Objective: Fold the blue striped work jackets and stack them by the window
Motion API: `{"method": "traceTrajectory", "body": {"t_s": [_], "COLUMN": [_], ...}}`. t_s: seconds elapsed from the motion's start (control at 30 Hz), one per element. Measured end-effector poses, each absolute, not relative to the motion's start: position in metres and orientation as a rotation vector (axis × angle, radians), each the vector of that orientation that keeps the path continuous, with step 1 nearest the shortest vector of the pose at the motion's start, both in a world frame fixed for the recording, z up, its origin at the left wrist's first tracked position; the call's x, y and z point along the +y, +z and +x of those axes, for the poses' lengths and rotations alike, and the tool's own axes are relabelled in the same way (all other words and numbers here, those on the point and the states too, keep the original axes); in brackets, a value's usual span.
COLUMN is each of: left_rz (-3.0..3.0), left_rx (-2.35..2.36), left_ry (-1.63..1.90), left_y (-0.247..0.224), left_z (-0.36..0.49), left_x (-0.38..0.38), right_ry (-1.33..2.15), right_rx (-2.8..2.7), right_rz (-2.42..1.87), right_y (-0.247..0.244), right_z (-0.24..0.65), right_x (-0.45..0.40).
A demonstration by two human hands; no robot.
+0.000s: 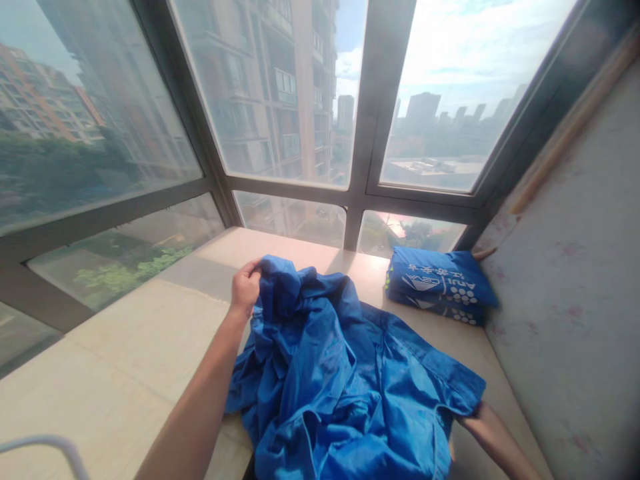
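Note:
A crumpled blue work jacket (320, 360) is spread in loose folds over the front of the pale ledge. My left hand (246, 287) is closed on its upper left edge, thumb and fingers pinching the cloth and lifting it a little. On the other side, my right hand (469, 415) reaches in at the jacket's right-hand edge, where what looks like a sleeve opening covers the fingers. Only the wrist and part of that hand show, so its grip is hidden.
Folded blue garments (435, 283) with white printing lie stacked at the back right, against the patterned wall (575, 320). Window frames (357, 167) enclose the ledge (125, 353) at the back and left. A pale curved tube or cable (50, 440) shows at the lower left.

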State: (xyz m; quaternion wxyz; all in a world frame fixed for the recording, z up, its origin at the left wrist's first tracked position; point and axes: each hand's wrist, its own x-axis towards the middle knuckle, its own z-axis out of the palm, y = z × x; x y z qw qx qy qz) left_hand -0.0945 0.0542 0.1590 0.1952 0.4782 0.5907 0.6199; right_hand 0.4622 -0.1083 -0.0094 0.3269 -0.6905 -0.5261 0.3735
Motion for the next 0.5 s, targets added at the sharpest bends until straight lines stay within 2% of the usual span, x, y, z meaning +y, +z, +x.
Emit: {"method": "traceTrajectory", "body": {"t_s": [0.1,0.2,0.33,0.5], "left_rz": [1.454,1.616,2.003,2.475], "left_rx": [1.403,1.346,1.194,0.995], "left_ry": [1.756,1.622,1.083,0.303], "left_y": [0.185,0.187,0.147,0.095], "left_z": [-0.047,0.003,0.056,0.084], "left_x": [0.069,0.064,0.007,-0.094], "right_ry": [1.032,1.051,0.985,0.722], "right_rx": [-1.499,-1.638,-1.714,-1.871], "right_rz": [-1.752,-1.713,-1.711,-1.736], "right_y": [0.004,0.014,0.013,0.020], "right_z": [0.440,0.422,0.421,0.429], "right_x": [-0.098,-0.092,-0.094,-0.090]}}
